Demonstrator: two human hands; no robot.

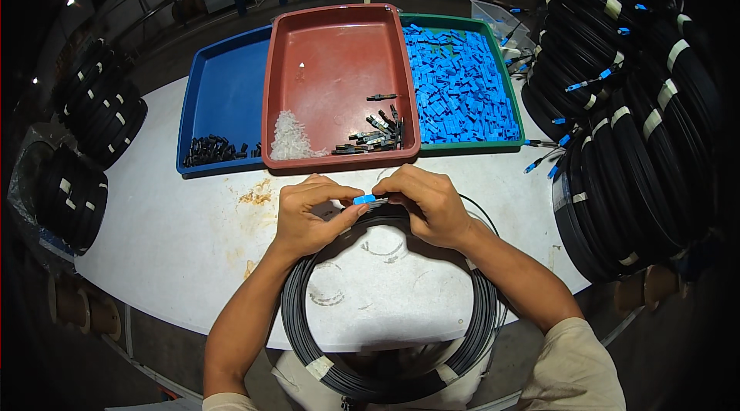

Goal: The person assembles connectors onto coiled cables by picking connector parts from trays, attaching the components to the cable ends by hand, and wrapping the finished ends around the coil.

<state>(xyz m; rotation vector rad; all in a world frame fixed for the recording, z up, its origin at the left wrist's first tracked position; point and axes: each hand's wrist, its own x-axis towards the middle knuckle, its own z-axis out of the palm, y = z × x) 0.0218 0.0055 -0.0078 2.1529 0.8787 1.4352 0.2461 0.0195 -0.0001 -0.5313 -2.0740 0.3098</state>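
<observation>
Between the thumb and fingers of my left hand (312, 211) is a small blue connector housing (364, 199). My right hand (428, 203) meets it from the other side, its fingers pinched on a black cable end that they mostly cover. Both hands are above the far side of a coil of black cable (297, 311), bound with pale tape, which lies on the table's near edge and hangs past it. A loose loop of the cable curves out beside my right wrist.
Beyond my hands stand a blue tray (223, 95) with black parts, a red tray (339, 64) with clear pieces and black connectors, and a green tray (516, 145) full of blue housings. Stacked cable coils flank the white table (177, 257), left (73, 195) and right (617, 180).
</observation>
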